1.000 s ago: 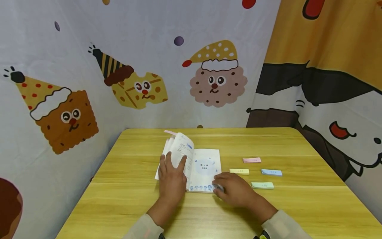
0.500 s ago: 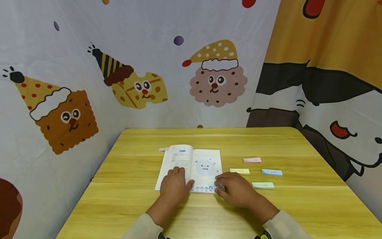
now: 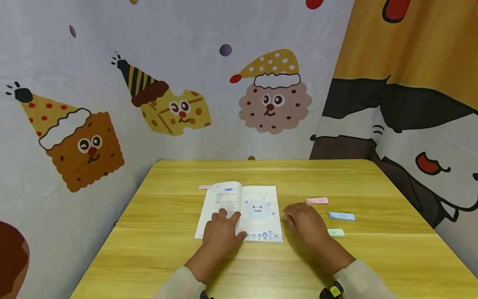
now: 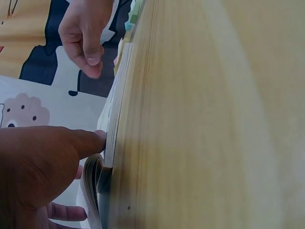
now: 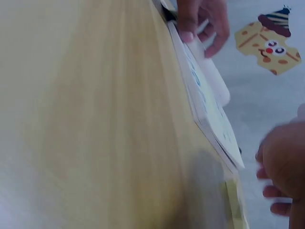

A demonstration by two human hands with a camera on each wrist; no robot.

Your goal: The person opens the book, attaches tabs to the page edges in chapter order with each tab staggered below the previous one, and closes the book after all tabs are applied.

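Observation:
An open book (image 3: 267,194) lies on the table, printed with blue pictures on its right page. My left hand (image 3: 221,232) rests spread over the left page, its thumb (image 4: 90,143) near the fold at the lower edge. A pink paper tab (image 3: 205,187) sticks out from the book's upper left. To the right of the book hovers my right hand (image 3: 307,224), fingers loosely bent, with nothing seen in them. Below that hand, in the right wrist view, a yellow sticky-note pad (image 5: 233,202) lies on the table; in the head view the hand hides it.
Beyond my right hand lie a pink sticky-note pad (image 3: 317,201), a blue one (image 3: 341,216) and a green one (image 3: 336,233), the last partly covered by the hand. The wooden table (image 3: 179,261) backs onto a cartoon-print cloth (image 3: 224,145).
The left-hand pages, lifted a second ago, now lie down, and my left hand has come nearer the fold. My right hand has left the book's right edge and moved right, over the yellow pad.

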